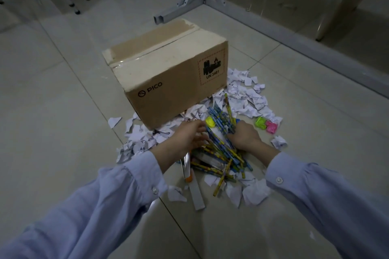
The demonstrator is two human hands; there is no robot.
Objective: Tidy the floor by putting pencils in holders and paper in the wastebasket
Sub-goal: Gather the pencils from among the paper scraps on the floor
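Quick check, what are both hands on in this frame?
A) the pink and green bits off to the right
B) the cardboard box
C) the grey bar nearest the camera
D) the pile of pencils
D: the left hand and right hand meet at the pencils, the right one curled round some; the cardboard box stands behind them.
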